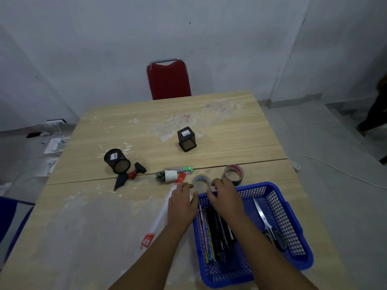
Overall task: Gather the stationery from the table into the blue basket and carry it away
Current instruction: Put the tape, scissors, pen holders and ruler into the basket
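Observation:
The blue basket stands at the table's near right and holds several pens and pencils and a pair of scissors. Just beyond its far left corner lies a clear tape roll. My right hand curls its fingers and thumb round the roll's right rim. My left hand rests, fingers relaxed, over the top end of a long ruler, its thumb close to the roll. A dark tape roll lies just behind my right hand.
Further left lie a small potted plant on its side, a green-tipped cutter, a red and black stamp, a black marker and a round mesh holder. A square mesh holder stands mid-table. A red chair is behind.

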